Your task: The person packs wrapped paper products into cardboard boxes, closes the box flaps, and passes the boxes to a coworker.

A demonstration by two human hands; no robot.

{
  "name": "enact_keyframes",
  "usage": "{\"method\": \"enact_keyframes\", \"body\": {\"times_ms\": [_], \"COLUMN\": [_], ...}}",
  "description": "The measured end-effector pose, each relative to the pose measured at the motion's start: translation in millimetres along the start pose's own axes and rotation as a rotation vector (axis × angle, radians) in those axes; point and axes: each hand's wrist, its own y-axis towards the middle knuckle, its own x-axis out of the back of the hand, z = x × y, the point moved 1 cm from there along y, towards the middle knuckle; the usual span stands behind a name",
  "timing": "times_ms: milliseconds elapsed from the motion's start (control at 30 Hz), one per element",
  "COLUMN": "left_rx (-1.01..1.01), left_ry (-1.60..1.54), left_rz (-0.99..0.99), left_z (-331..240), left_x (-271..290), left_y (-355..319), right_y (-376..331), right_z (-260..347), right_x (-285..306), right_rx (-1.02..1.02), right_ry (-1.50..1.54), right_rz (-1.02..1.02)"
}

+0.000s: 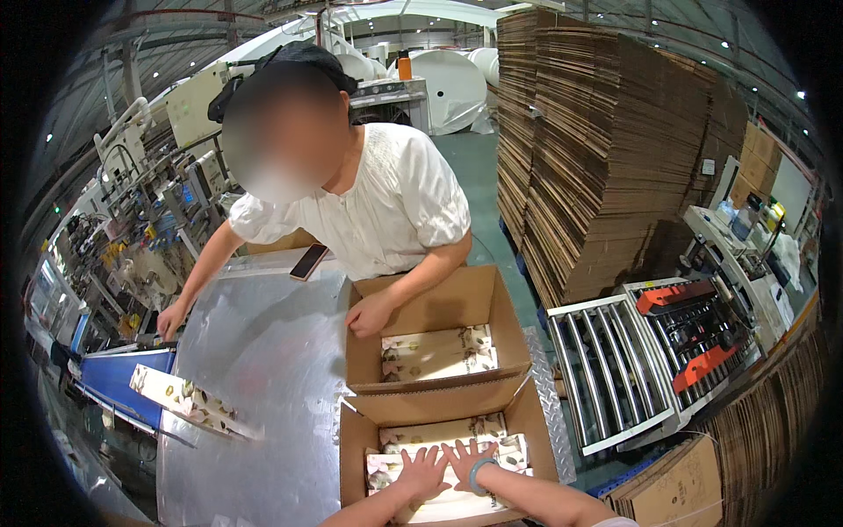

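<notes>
My left hand and my right hand lie side by side, fingers spread, on floral-printed packs inside the near open cardboard box. The right wrist wears a light-blue band. Both palms press flat on the packs, and neither hand grips anything. Another such pack lies along the box's far side. Just beyond stands a second open cardboard box with floral packs at its bottom. A co-worker's hand rests at that box's left edge.
A co-worker in white stands across the metal table. More floral packs lie from the blue conveyor belt onto the table. A phone lies at the table's far edge. Right are a roller conveyor and stacked flat cardboard.
</notes>
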Motion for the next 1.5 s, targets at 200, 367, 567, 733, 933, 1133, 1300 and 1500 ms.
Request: {"method": "enact_keyframes", "body": {"times_ms": [200,367,567,733,933,1133,1300,1500], "left_rx": [0.019,-0.003,-0.015,0.0,0.005,-0.013,-0.003,-0.017], "left_ry": [-0.033,-0.069,-0.095,-0.088,-0.057,-0.052,0.008,0.017], "left_rz": [-0.021,-0.028,0.007,-0.016,0.002,0.01,-0.002,-0.013], "left_z": [2.8,1.9,4.1,2.5,0.2,0.9,1.6,6.6], "left_x": [-3.5,0.2,3.0,-2.4,2.2,9.9,-1.6,-7.9], "left_y": [-0.1,-1.4,-3.0,1.7,6.3,-0.5,4.4,10.0], "right_y": [2.4,1.5,4.0,4.0,2.6,0.6,2.9,2.6], "right_z": [3.6,0.0,0.8,0.6,0.7,3.2,2.3,2.9], "right_x": [-3.5,-5.0,-7.3,-5.7,-1.4,-1.3,-4.4,-5.0], "right_rx": [0.007,0.013,0.021,0.012,0.011,0.011,-0.004,0.003], "right_ry": [-0.021,-0.001,0.0,-0.009,0.006,-0.027,-0.008,0.025], "right_rz": [-0.02,-0.05,-0.043,-0.038,-0.019,-0.056,-0.053,-0.037]}}
